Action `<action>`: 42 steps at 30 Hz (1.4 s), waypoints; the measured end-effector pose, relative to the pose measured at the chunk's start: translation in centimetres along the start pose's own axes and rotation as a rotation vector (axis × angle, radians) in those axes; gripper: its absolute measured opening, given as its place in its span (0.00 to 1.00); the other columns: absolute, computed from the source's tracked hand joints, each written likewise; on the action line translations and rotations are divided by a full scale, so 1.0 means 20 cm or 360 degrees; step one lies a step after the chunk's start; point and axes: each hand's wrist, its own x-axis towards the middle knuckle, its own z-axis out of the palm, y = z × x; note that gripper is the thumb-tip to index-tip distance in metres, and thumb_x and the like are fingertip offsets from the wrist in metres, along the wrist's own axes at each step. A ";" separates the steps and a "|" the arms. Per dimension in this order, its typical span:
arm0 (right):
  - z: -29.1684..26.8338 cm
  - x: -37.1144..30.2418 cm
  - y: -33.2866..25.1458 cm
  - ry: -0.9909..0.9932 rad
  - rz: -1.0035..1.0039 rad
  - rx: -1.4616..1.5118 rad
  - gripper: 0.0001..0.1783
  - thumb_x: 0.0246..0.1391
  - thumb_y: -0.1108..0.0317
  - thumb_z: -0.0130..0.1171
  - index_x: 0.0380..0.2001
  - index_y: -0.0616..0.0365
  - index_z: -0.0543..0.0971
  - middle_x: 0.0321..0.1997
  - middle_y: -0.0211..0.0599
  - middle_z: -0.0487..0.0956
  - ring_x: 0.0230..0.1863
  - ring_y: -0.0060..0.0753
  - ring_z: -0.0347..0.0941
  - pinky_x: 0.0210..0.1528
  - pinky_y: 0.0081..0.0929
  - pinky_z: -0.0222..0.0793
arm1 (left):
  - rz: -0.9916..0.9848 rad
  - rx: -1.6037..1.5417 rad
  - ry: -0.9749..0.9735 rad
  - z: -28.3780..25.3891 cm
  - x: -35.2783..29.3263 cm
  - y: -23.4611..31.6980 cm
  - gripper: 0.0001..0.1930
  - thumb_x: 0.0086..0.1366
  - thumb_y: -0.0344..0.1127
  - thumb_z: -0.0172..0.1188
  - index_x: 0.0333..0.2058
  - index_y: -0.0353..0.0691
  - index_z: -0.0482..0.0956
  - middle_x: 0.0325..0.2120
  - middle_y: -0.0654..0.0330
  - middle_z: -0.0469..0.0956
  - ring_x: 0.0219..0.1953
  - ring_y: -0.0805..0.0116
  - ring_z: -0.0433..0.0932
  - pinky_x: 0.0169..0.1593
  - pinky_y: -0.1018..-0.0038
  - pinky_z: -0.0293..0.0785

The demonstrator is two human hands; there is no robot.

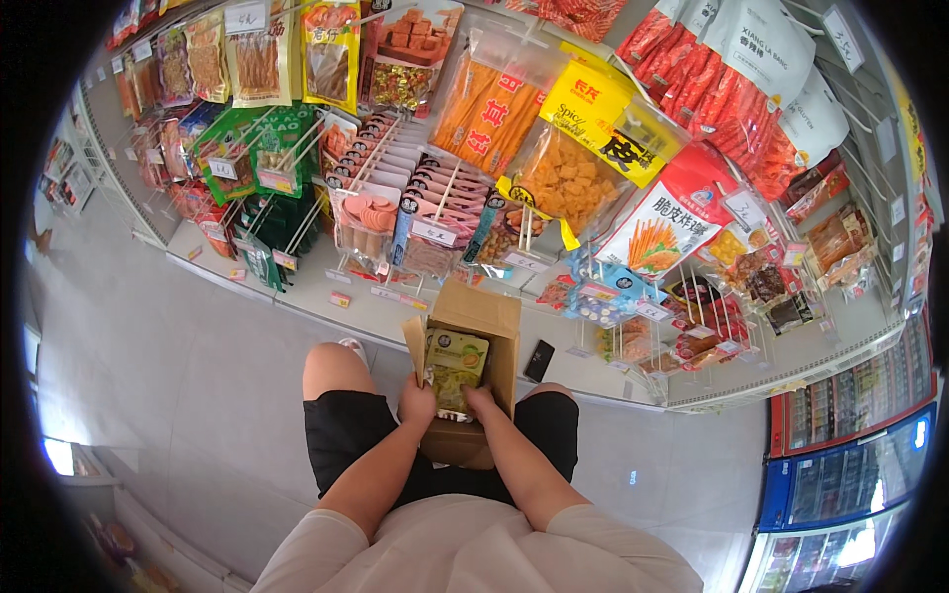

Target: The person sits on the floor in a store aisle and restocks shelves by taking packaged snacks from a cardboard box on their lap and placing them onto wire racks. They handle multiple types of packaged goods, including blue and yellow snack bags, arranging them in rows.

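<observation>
An opened cardboard box [476, 304] stands between my knees at the foot of the shelf, its flaps folded up. Inside its mouth lies a green snack packet [455, 364], face up; whether more packets lie under it is hidden. My left hand [418, 401] is closed at the packet's left lower edge, close to the box's left flap [412, 346]. With its fingers bent, my right hand [480, 401] grips the packet's lower right corner. The fingertips of both hands are partly hidden by the packet and the box.
A black phone [539, 361] lies on the shelf's base ledge [593, 374], right of the box. Hooks above carry many snack bags, among them a yellow bag [593, 128] and green bags [282, 148]. Drinks coolers [840, 474] stand at the right. Grey tiled floor [198, 385] spreads left.
</observation>
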 end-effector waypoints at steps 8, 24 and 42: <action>-0.01 -0.06 0.05 -0.0047 -0.0551 -0.0259 0.22 0.60 0.55 0.67 0.45 0.65 0.85 0.38 0.46 0.85 0.34 0.42 0.81 0.36 0.39 0.74 | -0.0071 0.0020 -0.0119 0.02 -0.01 0.04 0.21 0.74 0.40 0.51 0.64 0.50 0.73 0.52 0.50 0.84 0.50 0.38 0.81 0.54 0.48 0.76; -0.35 -0.81 0.08 -0.0637 -0.0860 0.1018 0.32 0.69 0.75 0.57 0.73 0.54 0.62 0.62 0.44 0.77 0.59 0.37 0.78 0.63 0.40 0.74 | 0.0182 -0.0222 0.0070 0.05 0.26 -0.38 0.24 0.71 0.40 0.50 0.65 0.52 0.74 0.49 0.47 0.84 0.49 0.38 0.81 0.53 0.50 0.75; -0.84 -0.66 -0.22 0.0106 -0.1217 0.1571 0.21 0.72 0.61 0.59 0.62 0.58 0.76 0.60 0.30 0.81 0.58 0.27 0.77 0.62 0.31 0.71 | -0.0085 -0.0080 -0.0124 0.04 0.00 -0.05 0.19 0.77 0.41 0.49 0.62 0.45 0.74 0.48 0.48 0.84 0.47 0.37 0.80 0.51 0.50 0.75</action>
